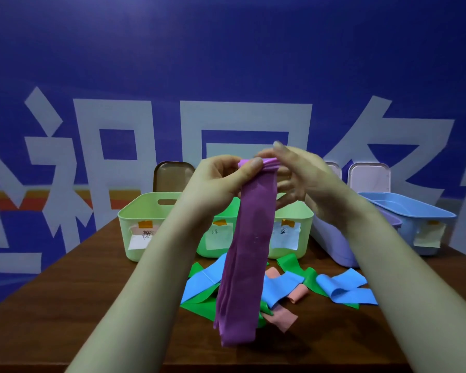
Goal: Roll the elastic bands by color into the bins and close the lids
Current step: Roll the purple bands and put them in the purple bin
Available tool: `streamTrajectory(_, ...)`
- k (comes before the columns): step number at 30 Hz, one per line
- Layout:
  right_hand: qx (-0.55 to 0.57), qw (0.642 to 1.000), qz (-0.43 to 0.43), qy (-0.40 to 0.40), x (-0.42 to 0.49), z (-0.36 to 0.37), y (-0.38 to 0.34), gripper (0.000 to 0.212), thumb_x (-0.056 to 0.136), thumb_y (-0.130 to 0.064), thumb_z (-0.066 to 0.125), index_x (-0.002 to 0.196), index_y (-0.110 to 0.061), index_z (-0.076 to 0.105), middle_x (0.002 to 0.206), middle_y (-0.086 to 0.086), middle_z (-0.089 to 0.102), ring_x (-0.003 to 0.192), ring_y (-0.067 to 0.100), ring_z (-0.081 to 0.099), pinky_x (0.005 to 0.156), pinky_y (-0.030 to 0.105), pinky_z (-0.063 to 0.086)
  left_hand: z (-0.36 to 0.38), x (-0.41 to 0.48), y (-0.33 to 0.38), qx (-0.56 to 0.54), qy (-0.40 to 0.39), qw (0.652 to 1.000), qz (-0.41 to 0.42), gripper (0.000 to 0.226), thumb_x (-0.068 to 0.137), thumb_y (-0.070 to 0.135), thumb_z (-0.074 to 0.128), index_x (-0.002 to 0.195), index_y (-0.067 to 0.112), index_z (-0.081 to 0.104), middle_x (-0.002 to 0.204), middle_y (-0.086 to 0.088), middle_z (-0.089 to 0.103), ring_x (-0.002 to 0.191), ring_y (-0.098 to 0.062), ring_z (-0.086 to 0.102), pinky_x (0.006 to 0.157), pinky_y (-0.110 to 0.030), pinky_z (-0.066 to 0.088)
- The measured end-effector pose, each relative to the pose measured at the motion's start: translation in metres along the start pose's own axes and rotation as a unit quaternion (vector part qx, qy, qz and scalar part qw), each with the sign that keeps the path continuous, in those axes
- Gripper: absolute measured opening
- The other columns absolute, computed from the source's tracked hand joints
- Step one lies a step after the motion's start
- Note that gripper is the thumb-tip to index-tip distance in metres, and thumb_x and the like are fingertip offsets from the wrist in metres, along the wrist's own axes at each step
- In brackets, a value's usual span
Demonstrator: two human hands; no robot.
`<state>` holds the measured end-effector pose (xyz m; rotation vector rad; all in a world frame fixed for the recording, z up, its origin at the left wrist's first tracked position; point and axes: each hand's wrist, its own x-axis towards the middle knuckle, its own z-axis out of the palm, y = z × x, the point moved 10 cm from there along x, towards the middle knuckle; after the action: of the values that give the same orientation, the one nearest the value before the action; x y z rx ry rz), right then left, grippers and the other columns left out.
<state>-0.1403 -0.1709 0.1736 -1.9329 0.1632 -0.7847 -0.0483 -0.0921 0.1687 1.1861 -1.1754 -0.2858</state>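
A long purple elastic band (pixel 246 254) hangs down in front of me above the table. Its top end is pinched and partly rolled between my left hand (pixel 221 179) and my right hand (pixel 304 179), both raised at the height of the bins' rims. Under it on the table lies a loose pile of blue bands (pixel 347 288), green bands (pixel 199 305) and pink bands (pixel 281 317). Behind the pile stand three light green bins with paper labels: one at the left (pixel 135 227), one in the middle (pixel 215 238), one to the right (pixel 293 238).
A lilac bin (pixel 331 238) and a light blue bin (pixel 414 219) stand at the right of the brown table (pixel 78 305). Lids lean upright behind the bins: a brown lid (pixel 172 176) and a white lid (pixel 369 177). A blue wall with large white characters is close behind.
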Motion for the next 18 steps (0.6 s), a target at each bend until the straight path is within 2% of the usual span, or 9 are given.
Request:
streamTrajectory(1,-0.022,1.0,0.007,0.004,0.0,0.002,0.002,0.056,0.082,-0.061,0.048,0.105,-0.015,0.067,0.095,0.017,0.072,0.087,0.034,0.07,0.073,0.049,0.057,0.001,-0.001,0.002,0.009,-0.002,1.0,0.008,0.028,0.09,0.024,0.063,0.096,-0.002,0.068,0.091,-0.027,0.069,0.077,-0.024,0.062,0.074,-0.04,0.048)
streamTrajectory(3,-0.032,0.999,0.001,0.011,0.0,0.006,0.001,0.058,0.079,-0.064,0.04,0.093,-0.017,0.071,0.08,0.014,0.071,0.077,0.029,0.07,0.068,0.041,0.057,0.001,-0.002,0.005,0.019,-0.001,1.0,0.023,0.029,0.09,0.023,0.063,0.096,-0.005,0.067,0.093,-0.03,0.067,0.077,-0.025,0.062,0.073,-0.039,0.048)
streamTrajectory(7,0.006,0.999,-0.038,0.001,-0.002,0.01,-0.004,0.05,0.083,-0.052,0.048,0.103,-0.011,0.068,0.078,0.012,0.062,0.072,0.025,0.061,0.058,0.03,0.051,-0.004,-0.004,0.009,0.013,0.011,0.999,0.051,0.034,0.085,0.026,0.069,0.097,-0.006,0.066,0.096,-0.037,0.062,0.08,-0.026,0.059,0.073,-0.045,0.047)
streamTrajectory(10,0.032,0.999,-0.039,-0.002,-0.004,0.011,-0.005,0.044,0.087,-0.041,0.051,0.109,-0.004,0.059,0.065,-0.003,0.061,0.058,0.009,0.059,0.052,0.022,0.048,-0.006,-0.005,0.01,0.001,0.013,0.998,0.063,0.028,0.084,0.018,0.07,0.1,-0.004,0.066,0.098,-0.034,0.064,0.084,-0.028,0.061,0.081,-0.055,0.05)
streamTrajectory(12,0.053,0.998,-0.036,-0.009,-0.004,0.012,-0.004,0.032,0.093,-0.031,0.048,0.109,-0.004,0.052,0.054,-0.01,0.059,0.049,0.002,0.056,0.049,0.016,0.045,-0.008,-0.006,0.012,-0.009,0.015,0.998,0.066,0.023,0.083,0.014,0.07,0.1,-0.001,0.066,0.099,-0.033,0.064,0.085,-0.027,0.061,0.085,-0.056,0.05)
streamTrajectory(15,0.083,0.996,-0.027,-0.022,-0.006,0.016,-0.003,0.031,0.092,-0.029,0.05,0.11,-0.004,0.049,0.061,-0.006,0.064,0.055,0.004,0.061,0.055,0.018,0.052,-0.009,-0.008,0.016,-0.007,0.028,0.997,0.078,0.015,0.081,0.012,0.072,0.095,0.01,0.067,0.094,-0.025,0.067,0.083,-0.024,0.061,0.083,-0.051,0.052)
streamTrajectory(18,0.109,0.994,-0.012,-0.026,-0.005,0.018,0.0,0.037,0.093,-0.027,0.05,0.12,-0.002,0.047,0.076,0.003,0.067,0.066,0.01,0.065,0.065,0.023,0.057,-0.01,-0.012,0.017,0.003,0.036,0.996,0.087,0.021,0.081,0.011,0.073,0.102,0.01,0.067,0.097,-0.023,0.067,0.085,-0.029,0.063,0.081,-0.048,0.055)
